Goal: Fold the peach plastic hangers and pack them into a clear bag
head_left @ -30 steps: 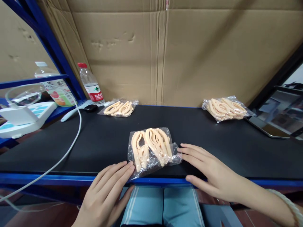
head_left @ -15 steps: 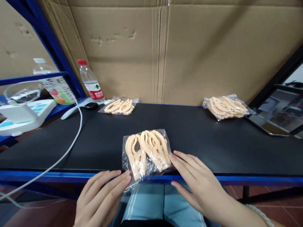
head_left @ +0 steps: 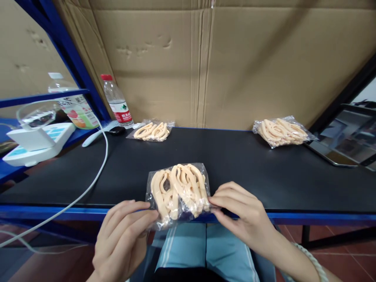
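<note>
A clear plastic bag of cream folding hangers lies at the front edge of the black tabletop, its lower part overhanging the blue rim. My left hand is closed on the bag's lower left corner, with the thumb hidden beneath the fingers. On the other side, my right hand pinches the lower right edge between thumb and fingertips. The hangers inside sit in two side-by-side bunches, curved ends pointing away from me.
Two similar bags lie farther back, a left bag and a right bag. A red-capped water bottle stands back left near a brush. A white cable crosses the left side. A tablet leans at right.
My right fingers have curled from lying flat beside the bag to pinching its edge. The bag has shifted slightly left, and my left hand has closed more firmly on its corner.
</note>
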Motion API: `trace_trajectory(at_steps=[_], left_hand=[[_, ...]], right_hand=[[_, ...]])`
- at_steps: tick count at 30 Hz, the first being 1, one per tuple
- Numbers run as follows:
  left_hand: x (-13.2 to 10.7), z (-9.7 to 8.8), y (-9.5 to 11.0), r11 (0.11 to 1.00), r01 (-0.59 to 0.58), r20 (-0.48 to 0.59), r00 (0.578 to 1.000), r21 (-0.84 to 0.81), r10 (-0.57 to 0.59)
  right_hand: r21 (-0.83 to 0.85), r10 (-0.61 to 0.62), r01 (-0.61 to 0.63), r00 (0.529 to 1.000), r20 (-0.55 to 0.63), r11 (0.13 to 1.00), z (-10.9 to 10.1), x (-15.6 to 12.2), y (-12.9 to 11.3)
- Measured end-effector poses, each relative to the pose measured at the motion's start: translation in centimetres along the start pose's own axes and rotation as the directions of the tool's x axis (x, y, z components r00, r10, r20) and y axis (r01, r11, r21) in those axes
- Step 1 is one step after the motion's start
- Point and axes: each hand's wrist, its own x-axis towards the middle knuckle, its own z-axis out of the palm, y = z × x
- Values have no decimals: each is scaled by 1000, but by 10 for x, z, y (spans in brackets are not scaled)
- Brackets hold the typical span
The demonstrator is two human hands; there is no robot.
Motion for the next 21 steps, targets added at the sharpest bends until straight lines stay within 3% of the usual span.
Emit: trace_trajectory(at_steps=[3,5,7,9,13,16,21], left_hand=[[23,1,-3,999,43,-37,998,-14,-43],[48,4,-9,999,-2,-117,993,37,7],[81,11,-18,994,47,-87,995,100,-38],[115,24,-27,995,98,54,994,-7,-98],[172,66,-40,922,334,247,927,-196,-283],[200,106,-36,792,510,369,845,-335,-388],[251,182,-12,724,538,441,826,-432,-351]], right_hand=[[-32,-47,44,993,-104,998,-9,16,-1],[-31,-19,14,986,-163,999,-20,31,1],[-4,76,-79,975,-206,997,-34,47,9],[46,192,-186,947,-256,981,-49,64,22],[172,311,-270,903,-295,947,-79,83,55],[234,372,-304,857,-356,924,-103,82,78],[166,449,-428,734,-509,888,-165,80,114]])
